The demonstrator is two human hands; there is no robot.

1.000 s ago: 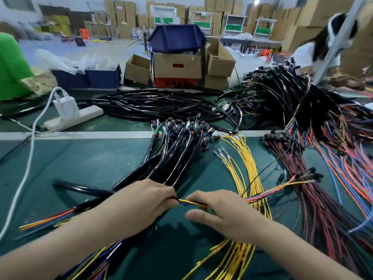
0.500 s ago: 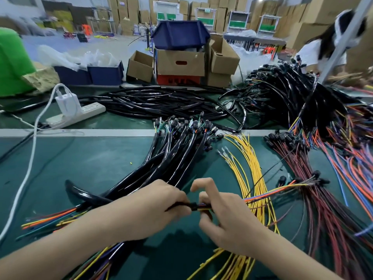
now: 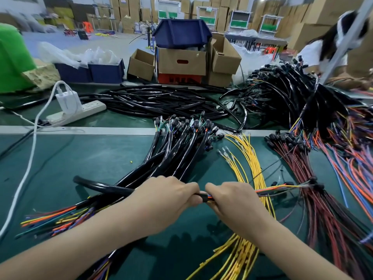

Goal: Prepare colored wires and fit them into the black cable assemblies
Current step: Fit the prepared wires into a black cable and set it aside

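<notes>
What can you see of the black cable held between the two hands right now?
The black cable is a glossy, rubbery-looking sleeve lying curved on the green mat. The left hand grips it near its open end, which shows between the hands. Orange, red and yellow wires emerge from that end, pass through the gripping right hand and run right toward small black connectors.
</notes>
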